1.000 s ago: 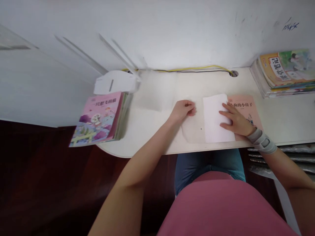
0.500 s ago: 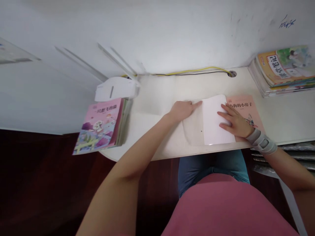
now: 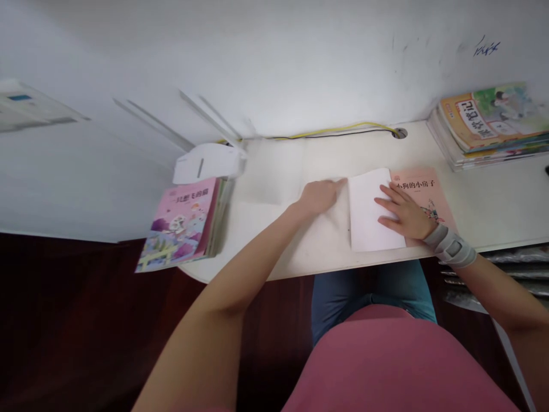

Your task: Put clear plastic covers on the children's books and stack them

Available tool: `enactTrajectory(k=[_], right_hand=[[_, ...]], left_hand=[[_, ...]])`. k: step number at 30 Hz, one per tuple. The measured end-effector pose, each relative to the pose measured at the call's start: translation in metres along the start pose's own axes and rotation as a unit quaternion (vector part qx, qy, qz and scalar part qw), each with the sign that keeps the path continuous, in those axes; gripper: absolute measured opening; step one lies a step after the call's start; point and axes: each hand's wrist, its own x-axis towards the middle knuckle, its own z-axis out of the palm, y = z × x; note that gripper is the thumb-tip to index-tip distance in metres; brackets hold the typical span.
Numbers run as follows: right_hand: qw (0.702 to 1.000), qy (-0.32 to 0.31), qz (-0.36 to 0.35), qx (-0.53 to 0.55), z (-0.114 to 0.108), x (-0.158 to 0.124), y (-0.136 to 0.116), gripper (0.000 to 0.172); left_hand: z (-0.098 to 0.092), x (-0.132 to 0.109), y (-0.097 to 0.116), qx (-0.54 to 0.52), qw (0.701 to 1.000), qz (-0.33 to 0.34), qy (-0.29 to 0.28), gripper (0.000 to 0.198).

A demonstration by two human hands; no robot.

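A pink-covered book (image 3: 441,197) lies on the white desk, with a blank white page or flap (image 3: 364,212) spread to the left of its printed cover. My right hand (image 3: 405,214), a grey band on its wrist, rests flat across the white page and the pink cover with fingers spread. My left hand (image 3: 319,197) is at the upper left corner of the white page. Its index finger stretches to that corner while the other fingers curl in. Whether anything is pinched there is hidden.
Several books with a pink top cover (image 3: 182,220) stand stacked at the desk's left end, beside a white device (image 3: 206,163). More books (image 3: 489,129) are piled at the back right. A yellow cable (image 3: 330,130) runs along the wall to a hole (image 3: 400,133).
A clear film edge that showed left of the white page is no longer visible. The view has turned slightly; both hands keep nearly the same places on the book.
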Motion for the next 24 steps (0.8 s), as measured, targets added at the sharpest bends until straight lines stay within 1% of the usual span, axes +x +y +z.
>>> enactTrajectory(k=[2,4,5,6,7,9,10,11,12,13,14,16,17,19,20,21,24], right_hand=[[1.0,0.004,0.003,0.009,0.0,0.0,0.0,0.051],[1.0,0.008,0.008,0.024,-0.001,0.0,0.0,0.054],[0.999,0.009,0.013,0.033,-0.002,0.0,0.001,0.056],[0.999,0.008,0.019,0.043,-0.003,0.001,0.003,0.059],[0.998,0.007,0.026,0.052,-0.005,0.002,0.004,0.063],[0.997,0.001,0.041,0.062,-0.008,0.005,0.01,0.07],[0.997,-0.005,0.045,0.061,-0.009,0.008,0.012,0.074],[0.997,-0.011,0.046,0.059,-0.01,0.011,0.015,0.077],[0.997,-0.019,0.044,0.054,-0.011,0.013,0.018,0.079],[0.998,-0.025,0.042,0.049,-0.011,0.016,0.02,0.081],[0.998,-0.031,0.038,0.044,-0.01,0.018,0.021,0.083],[0.998,-0.034,0.035,0.032,-0.008,0.02,0.023,0.083],[0.999,-0.033,0.035,0.025,-0.007,0.02,0.023,0.082],[0.999,-0.03,0.036,0.016,-0.005,0.018,0.023,0.08],[0.999,-0.03,0.036,0.014,-0.004,0.018,0.022,0.079],[0.999,-0.029,0.036,0.012,-0.004,0.017,0.022,0.079],[0.999,-0.033,0.031,0.006,-0.005,0.016,0.022,0.08]], left_hand=[[-0.006,-0.009,-0.006,-0.003,1.0,-0.011,-0.01,0.049],[-0.013,-0.022,-0.011,-0.002,0.999,-0.046,-0.018,0.041],[-0.016,-0.028,-0.012,-0.01,0.998,-0.068,-0.003,0.039],[-0.017,-0.035,-0.011,-0.031,0.996,-0.083,0.03,0.039],[-0.017,-0.04,-0.007,-0.067,0.991,-0.091,0.078,0.04],[-0.009,-0.048,0.008,-0.164,0.965,-0.084,0.185,0.046],[-0.002,-0.05,0.017,-0.21,0.949,-0.077,0.221,0.049],[0.005,-0.051,0.027,-0.245,0.937,-0.074,0.24,0.052],[0.012,-0.052,0.037,-0.263,0.931,-0.07,0.242,0.053],[0.017,-0.053,0.046,-0.265,0.934,-0.061,0.234,0.055],[0.021,-0.054,0.052,-0.251,0.943,-0.047,0.214,0.055],[0.024,-0.057,0.057,-0.199,0.969,-0.021,0.142,0.054],[0.024,-0.059,0.056,-0.17,0.98,-0.021,0.1,0.054],[0.023,-0.062,0.05,-0.121,0.991,-0.053,0.036,0.059],[0.025,-0.062,0.046,-0.102,0.992,-0.071,0.024,0.063],[0.027,-0.062,0.042,-0.087,0.992,-0.086,0.029,0.067],[0.043,-0.06,0.035,-0.072,0.99,-0.094,0.083,0.074]])
